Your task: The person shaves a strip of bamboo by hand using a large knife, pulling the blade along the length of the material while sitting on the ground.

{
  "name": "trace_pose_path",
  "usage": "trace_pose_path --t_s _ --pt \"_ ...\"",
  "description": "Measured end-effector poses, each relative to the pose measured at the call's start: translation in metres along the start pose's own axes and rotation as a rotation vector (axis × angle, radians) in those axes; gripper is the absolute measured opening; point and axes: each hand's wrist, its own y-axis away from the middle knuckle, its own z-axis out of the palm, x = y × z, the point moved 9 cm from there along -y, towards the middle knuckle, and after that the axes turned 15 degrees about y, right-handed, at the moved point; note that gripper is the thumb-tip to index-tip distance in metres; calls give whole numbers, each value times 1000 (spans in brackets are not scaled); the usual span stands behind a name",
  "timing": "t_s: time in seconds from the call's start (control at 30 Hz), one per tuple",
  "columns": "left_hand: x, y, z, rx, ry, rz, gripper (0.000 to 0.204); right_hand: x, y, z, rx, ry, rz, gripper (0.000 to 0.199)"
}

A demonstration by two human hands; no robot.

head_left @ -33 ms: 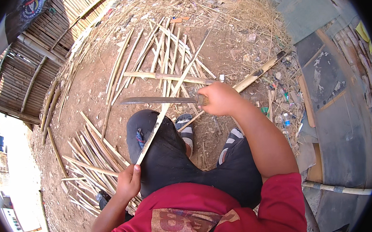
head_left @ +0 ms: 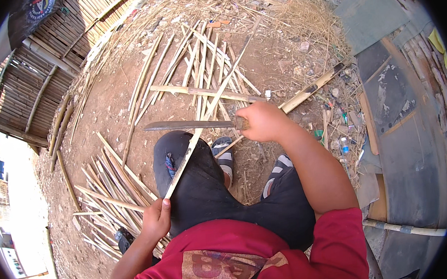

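Observation:
My left hand [head_left: 156, 219] is closed round the near end of a long pale bamboo strip [head_left: 184, 162]. The strip slants over my left thigh and away to the far right, crossing a bamboo pole [head_left: 178, 90] that lies crosswise. In my right hand [head_left: 263, 121] is the handle of a machete [head_left: 189, 125]. Its long dark blade points left and lies across the strip just beyond my left knee; whether it bites into the strip, I cannot tell.
Several split bamboo strips [head_left: 146, 77] lie on the dirt ahead. Another bundle [head_left: 113, 186] is at my left. A thicker bamboo piece [head_left: 313, 86] slants off to the right. Dark boards [head_left: 410, 142] line the right side, and a bamboo wall [head_left: 38, 85] stands at far left.
The machete blade has shifted slightly nearer to me and turned, so more of its flat face shows. My left hand and the strip hold nearly the same place.

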Motion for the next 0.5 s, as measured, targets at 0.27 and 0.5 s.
trace_pose_path --t_s 0.27,0.5 --pt "7 -3 2 47 -94 52 53 28 -11 21 27 -150 114 39" --pt "5 -10 -2 -8 -133 41 53 3 -22 27 -124 -89 13 46"
